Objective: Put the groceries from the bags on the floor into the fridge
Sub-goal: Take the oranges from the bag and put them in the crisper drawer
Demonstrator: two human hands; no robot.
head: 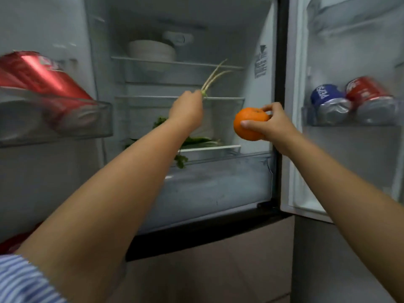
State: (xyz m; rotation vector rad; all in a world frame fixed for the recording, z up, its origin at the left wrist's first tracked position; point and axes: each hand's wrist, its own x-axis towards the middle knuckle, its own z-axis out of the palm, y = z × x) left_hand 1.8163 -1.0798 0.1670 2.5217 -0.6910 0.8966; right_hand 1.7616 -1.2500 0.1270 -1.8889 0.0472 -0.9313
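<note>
Two hands reach into the open fridge (271,95). The left hand (185,110) is clenched round a few thin, pale green stalks (215,76) that stick up and to the right out of the fist, in front of the middle shelves. The right hand (275,124) grips an orange (249,124), thumb across its near face and fingertips on its top, holding it in the air just inside the right side of the compartment, above the crisper drawer (218,184).

Behind the left forearm, leafy greens (196,139) lie on the lowest glass shelf, with one sprig hanging over the drawer's front edge. Higher up, a stack of pale bowls (152,51) sits on the top shelf, and a small white fitting is on the back wall behind them.

Both doors stand open. The left door's rack (56,121) holds red cans (41,73), blurred. The right door's rack (349,118) carries a blue can (328,102) and a red can (371,99) side by side, touching. A blue-striped sleeve (19,281) shows at the lower left corner.
</note>
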